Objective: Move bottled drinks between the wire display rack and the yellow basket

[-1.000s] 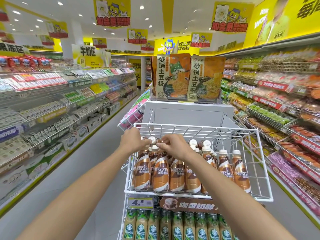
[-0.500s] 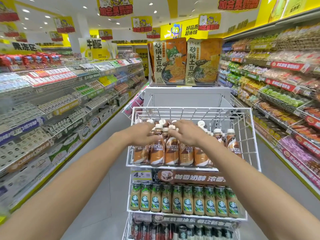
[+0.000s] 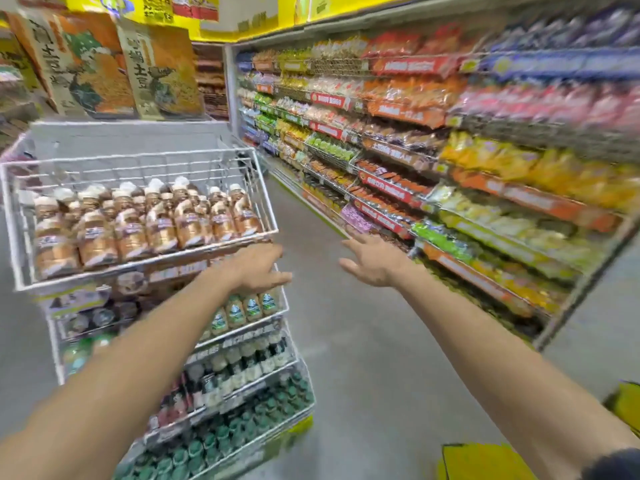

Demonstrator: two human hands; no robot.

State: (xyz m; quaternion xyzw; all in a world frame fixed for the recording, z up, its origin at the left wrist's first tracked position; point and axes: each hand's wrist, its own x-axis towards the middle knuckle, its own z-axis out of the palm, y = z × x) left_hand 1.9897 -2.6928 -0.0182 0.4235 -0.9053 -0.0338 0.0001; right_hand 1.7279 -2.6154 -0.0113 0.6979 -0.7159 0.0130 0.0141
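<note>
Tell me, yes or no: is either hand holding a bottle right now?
No, the left hand and the right hand both show spread, empty fingers.

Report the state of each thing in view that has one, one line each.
left hand: open, holding nothing, by the rack's front corner.
right hand: open, holding nothing, over the aisle floor.
wire display rack: tiers stocked.
coffee bottles: upright, capped, in the top tier.
yellow basket: partly in view; contents hidden.

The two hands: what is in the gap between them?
In the head view, only bare grey floor shows between the left hand and the right hand.
</note>
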